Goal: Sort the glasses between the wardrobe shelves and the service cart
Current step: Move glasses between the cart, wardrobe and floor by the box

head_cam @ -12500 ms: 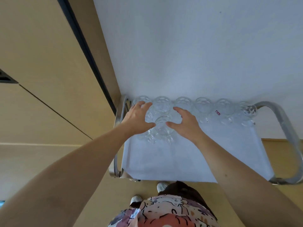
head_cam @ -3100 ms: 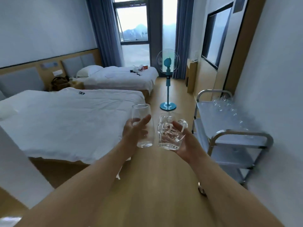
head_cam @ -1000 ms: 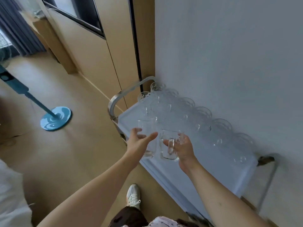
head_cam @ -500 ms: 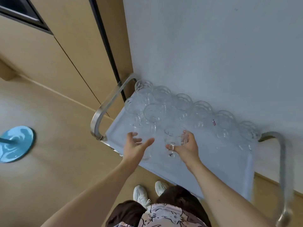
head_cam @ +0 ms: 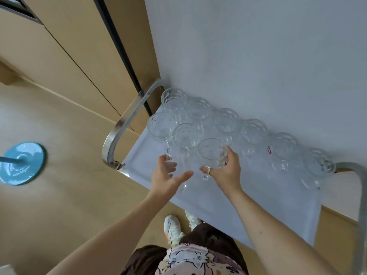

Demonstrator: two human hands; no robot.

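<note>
Two glasses are being held over the service cart [head_cam: 258, 211], one in each hand.

A plain tumbler [head_cam: 179, 167] is being gripped by the left hand [head_cam: 168, 178], thumb and fingers curled round its side, above the cart's near left part. A handled mug [head_cam: 211, 154] is being clasped by the right hand [head_cam: 224, 171], fingers wrapped round its body. Behind them, a row of glasses [head_cam: 226, 120] is standing along the wall edge of the white-covered top. A small red label [head_cam: 269, 150] is being shown on one glass; its writing appears too small to be read.
</note>
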